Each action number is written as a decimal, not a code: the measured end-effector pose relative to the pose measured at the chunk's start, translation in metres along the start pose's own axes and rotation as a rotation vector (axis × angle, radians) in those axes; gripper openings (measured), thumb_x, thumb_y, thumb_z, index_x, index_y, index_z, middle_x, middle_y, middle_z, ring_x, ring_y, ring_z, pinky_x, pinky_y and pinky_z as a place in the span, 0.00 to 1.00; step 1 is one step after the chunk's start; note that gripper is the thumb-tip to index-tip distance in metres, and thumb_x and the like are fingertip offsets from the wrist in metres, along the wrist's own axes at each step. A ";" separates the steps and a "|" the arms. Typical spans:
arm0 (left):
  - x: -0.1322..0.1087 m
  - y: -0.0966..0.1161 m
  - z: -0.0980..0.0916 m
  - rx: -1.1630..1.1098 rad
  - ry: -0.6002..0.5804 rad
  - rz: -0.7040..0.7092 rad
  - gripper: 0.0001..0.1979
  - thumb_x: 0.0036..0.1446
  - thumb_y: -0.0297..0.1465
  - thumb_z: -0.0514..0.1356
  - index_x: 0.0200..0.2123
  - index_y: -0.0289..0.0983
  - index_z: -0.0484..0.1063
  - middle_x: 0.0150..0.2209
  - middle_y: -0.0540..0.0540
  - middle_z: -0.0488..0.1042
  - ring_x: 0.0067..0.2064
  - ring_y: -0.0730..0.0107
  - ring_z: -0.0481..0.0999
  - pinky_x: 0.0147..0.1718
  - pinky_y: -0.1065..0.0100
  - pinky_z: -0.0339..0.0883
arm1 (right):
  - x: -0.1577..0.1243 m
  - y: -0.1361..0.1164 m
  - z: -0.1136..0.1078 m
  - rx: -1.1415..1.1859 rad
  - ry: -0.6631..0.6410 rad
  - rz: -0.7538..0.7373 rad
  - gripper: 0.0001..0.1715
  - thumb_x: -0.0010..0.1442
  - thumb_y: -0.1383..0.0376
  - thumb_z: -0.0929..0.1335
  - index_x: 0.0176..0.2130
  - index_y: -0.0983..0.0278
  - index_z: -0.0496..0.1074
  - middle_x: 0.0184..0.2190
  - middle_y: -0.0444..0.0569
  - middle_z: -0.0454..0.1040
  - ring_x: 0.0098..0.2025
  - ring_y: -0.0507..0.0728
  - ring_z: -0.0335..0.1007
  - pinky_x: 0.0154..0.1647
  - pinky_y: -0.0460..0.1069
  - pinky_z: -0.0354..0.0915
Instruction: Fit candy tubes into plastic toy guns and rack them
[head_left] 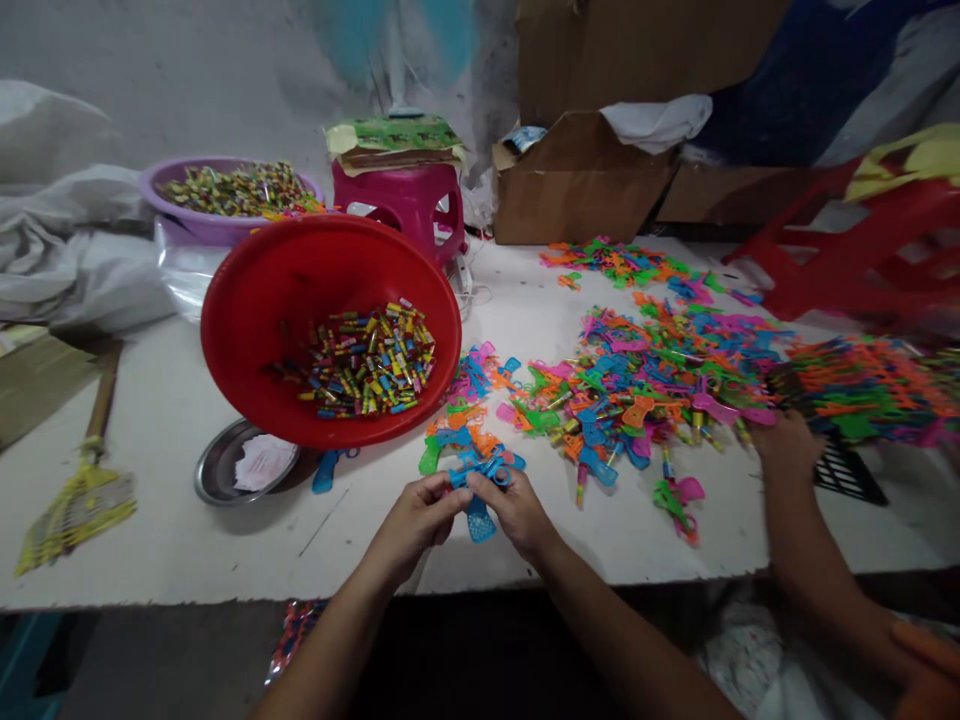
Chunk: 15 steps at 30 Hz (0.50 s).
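Note:
My left hand [414,522] and my right hand [517,512] meet near the table's front edge, both pinched on one small blue plastic toy piece [478,497] held between them. Just beyond the toy lies a small cluster of orange, blue and green pieces [465,435]. A tilted red bowl [330,330] with several colourful small tubes inside stands to the upper left of my hands.
A big heap of coloured plastic pieces [660,380] covers the right of the white table [165,540]. Another person's hand [787,445] reaches into it from the right. A metal dish [244,462], purple basin [225,195], pink stool [409,200], cardboard boxes [577,180] and a broom [79,500] stand around.

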<state>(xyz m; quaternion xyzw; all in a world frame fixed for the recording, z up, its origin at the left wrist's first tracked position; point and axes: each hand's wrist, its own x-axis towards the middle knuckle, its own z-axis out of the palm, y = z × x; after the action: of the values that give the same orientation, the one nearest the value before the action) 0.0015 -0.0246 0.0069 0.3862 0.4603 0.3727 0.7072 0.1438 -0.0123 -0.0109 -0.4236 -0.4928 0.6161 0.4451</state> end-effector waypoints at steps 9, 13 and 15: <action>-0.005 0.007 0.001 -0.031 0.160 0.046 0.17 0.49 0.38 0.58 0.40 0.36 0.64 0.29 0.51 0.68 0.17 0.84 0.57 0.14 0.77 0.45 | 0.000 0.003 0.008 0.119 0.184 0.000 0.13 0.51 0.58 0.67 0.28 0.66 0.70 0.24 0.44 0.70 0.27 0.51 0.64 0.30 0.46 0.62; -0.006 0.000 0.004 -0.111 0.136 0.057 0.14 0.47 0.36 0.60 0.36 0.35 0.65 0.30 0.49 0.70 0.25 0.78 0.66 0.19 0.77 0.55 | -0.003 0.006 0.008 0.105 0.214 0.010 0.14 0.52 0.56 0.66 0.27 0.66 0.69 0.22 0.44 0.70 0.26 0.52 0.65 0.30 0.46 0.63; -0.007 -0.006 0.004 -0.135 0.121 0.023 0.14 0.46 0.35 0.61 0.36 0.34 0.67 0.30 0.48 0.71 0.29 0.75 0.69 0.24 0.75 0.59 | -0.004 0.006 0.008 0.057 0.241 0.003 0.16 0.52 0.55 0.66 0.27 0.66 0.69 0.21 0.44 0.69 0.25 0.52 0.65 0.29 0.46 0.63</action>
<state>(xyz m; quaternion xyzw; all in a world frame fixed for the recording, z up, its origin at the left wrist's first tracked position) 0.0045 -0.0341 0.0057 0.3198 0.4716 0.4335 0.6981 0.1364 -0.0189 -0.0148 -0.4824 -0.4173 0.5753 0.5121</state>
